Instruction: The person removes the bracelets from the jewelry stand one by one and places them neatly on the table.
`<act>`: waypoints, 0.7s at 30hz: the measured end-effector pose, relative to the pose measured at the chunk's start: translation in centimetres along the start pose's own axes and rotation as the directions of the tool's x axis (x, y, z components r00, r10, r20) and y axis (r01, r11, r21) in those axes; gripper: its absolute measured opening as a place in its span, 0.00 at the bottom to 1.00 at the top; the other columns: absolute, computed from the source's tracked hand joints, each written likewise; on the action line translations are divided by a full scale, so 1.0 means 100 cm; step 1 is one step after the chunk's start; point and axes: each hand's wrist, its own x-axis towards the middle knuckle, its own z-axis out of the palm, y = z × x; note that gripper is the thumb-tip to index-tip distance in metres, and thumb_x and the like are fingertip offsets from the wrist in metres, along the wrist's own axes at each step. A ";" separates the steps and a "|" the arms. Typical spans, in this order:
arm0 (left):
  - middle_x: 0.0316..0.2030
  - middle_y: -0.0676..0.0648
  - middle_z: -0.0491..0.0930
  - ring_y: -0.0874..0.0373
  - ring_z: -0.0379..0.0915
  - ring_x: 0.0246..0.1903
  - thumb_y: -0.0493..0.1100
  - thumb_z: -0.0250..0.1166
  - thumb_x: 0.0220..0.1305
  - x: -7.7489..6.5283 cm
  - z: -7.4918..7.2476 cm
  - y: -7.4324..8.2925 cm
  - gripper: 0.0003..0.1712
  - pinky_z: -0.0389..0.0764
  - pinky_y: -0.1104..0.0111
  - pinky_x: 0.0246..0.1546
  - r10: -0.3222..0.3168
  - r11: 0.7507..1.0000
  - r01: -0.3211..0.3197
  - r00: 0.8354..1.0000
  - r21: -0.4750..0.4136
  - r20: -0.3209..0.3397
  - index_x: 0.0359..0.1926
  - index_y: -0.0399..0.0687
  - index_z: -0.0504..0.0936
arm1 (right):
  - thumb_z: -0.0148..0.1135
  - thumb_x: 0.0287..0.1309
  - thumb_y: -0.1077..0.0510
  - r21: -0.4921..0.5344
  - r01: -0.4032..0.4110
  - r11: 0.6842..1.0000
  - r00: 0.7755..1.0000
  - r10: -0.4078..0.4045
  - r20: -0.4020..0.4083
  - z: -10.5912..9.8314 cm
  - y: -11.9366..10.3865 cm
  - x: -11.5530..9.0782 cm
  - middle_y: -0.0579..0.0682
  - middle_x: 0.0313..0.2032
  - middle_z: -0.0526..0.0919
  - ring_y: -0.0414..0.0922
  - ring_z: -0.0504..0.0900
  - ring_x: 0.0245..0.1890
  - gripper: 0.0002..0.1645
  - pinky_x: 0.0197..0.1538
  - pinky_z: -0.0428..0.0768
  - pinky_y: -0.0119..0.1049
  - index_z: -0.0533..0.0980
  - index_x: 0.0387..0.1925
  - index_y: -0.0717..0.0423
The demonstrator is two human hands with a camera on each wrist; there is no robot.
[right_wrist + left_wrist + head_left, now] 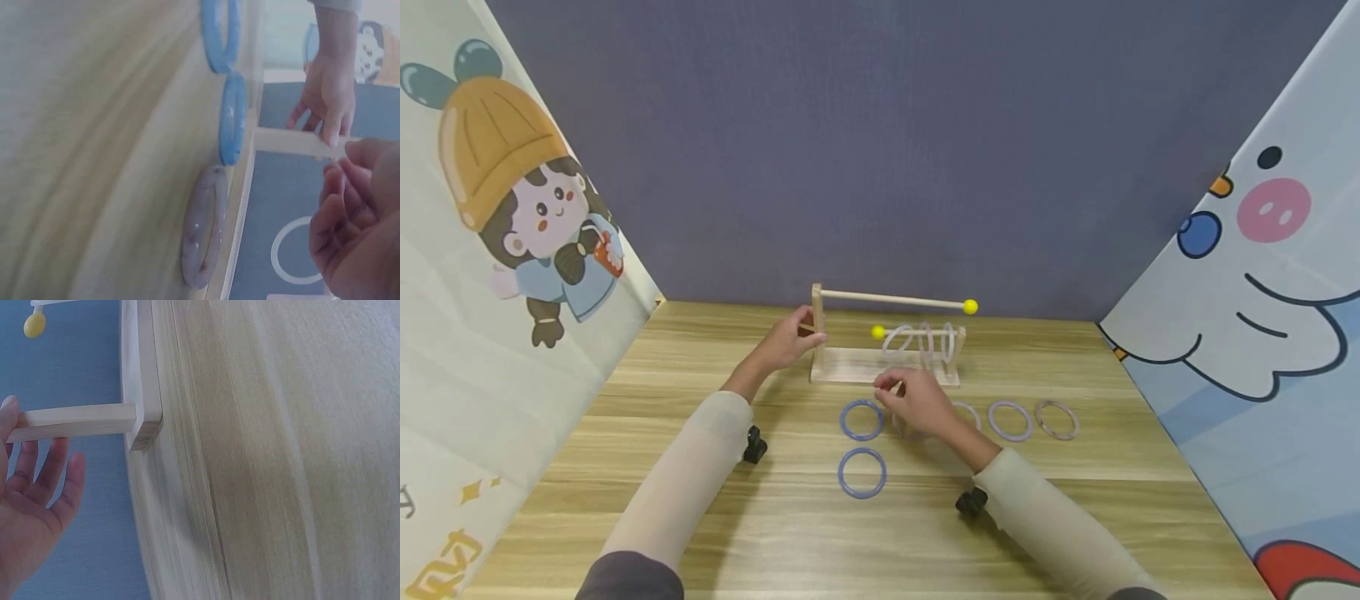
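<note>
Right grip [356,234], apparently narrow, hovers by a marbled ring [194,225]; left grip [788,340] holds the wooden stand [850,367].

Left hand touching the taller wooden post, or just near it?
Touching. Left wrist view: the left hand grips the post, thumb on one side, fingers against the other.

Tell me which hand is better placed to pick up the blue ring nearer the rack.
Probably the right hand: it is close beside that blue ring, with no ring visible in its grasp. The left hand grips the rack's tall post, so reaching would likely mean letting go.
</note>
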 end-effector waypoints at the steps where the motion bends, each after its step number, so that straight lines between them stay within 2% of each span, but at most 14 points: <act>1: 0.54 0.34 0.78 0.36 0.78 0.57 0.41 0.63 0.73 0.000 0.000 0.000 0.20 0.82 0.48 0.58 0.000 1.000 0.000 1.000 -0.002 0.000 0.60 0.38 0.70 | 0.69 0.64 0.57 0.010 -0.028 1.000 0.999 0.028 -0.031 -0.001 0.001 0.003 0.47 0.36 0.90 0.35 0.80 0.26 0.08 0.33 0.80 0.27 0.86 0.43 0.56; 3: 0.54 0.34 0.78 0.36 0.78 0.57 0.41 0.63 0.73 0.000 0.000 0.000 0.20 0.82 0.48 0.58 -0.001 1.000 0.001 1.000 -0.010 -0.002 0.60 0.38 0.71 | 0.68 0.64 0.57 0.028 -0.079 0.997 0.993 0.081 -0.088 -0.003 0.003 0.008 0.48 0.37 0.90 0.38 0.82 0.28 0.10 0.38 0.80 0.29 0.86 0.45 0.56; 6: 0.53 0.33 0.79 0.36 0.79 0.56 0.40 0.63 0.72 0.000 0.001 0.000 0.20 0.82 0.48 0.58 -0.002 1.000 0.002 1.000 -0.016 -0.006 0.59 0.37 0.71 | 0.69 0.63 0.56 0.070 -0.145 0.987 0.975 0.155 -0.159 -0.004 0.004 0.014 0.49 0.39 0.90 0.42 0.85 0.31 0.12 0.40 0.81 0.32 0.85 0.46 0.55; 11: 0.53 0.32 0.79 0.36 0.79 0.56 0.39 0.63 0.72 0.000 0.001 0.001 0.21 0.82 0.48 0.58 -0.004 1.000 0.004 1.000 -0.018 -0.005 0.60 0.35 0.71 | 0.70 0.62 0.53 0.139 -0.256 0.957 0.936 0.282 -0.212 -0.003 0.004 0.022 0.48 0.40 0.90 0.40 0.83 0.28 0.17 0.34 0.81 0.30 0.83 0.50 0.55; 17: 0.54 0.33 0.79 0.37 0.78 0.56 0.40 0.62 0.73 0.000 0.000 0.000 0.21 0.82 0.48 0.57 -0.010 1.000 0.010 1.000 -0.010 0.001 0.61 0.36 0.70 | 0.69 0.59 0.50 0.190 -0.362 0.913 0.874 0.403 -0.272 0.002 0.005 0.029 0.46 0.39 0.90 0.44 0.86 0.35 0.15 0.42 0.81 0.36 0.84 0.47 0.50; 21: 0.54 0.33 0.78 0.37 0.79 0.56 0.40 0.62 0.73 0.000 0.000 0.000 0.22 0.82 0.48 0.57 -0.009 1.000 0.009 1.000 -0.005 0.005 0.62 0.35 0.70 | 0.70 0.57 0.48 0.247 -0.402 0.882 0.833 0.464 -0.303 0.006 0.005 0.034 0.46 0.39 0.90 0.46 0.87 0.39 0.14 0.44 0.82 0.38 0.85 0.43 0.49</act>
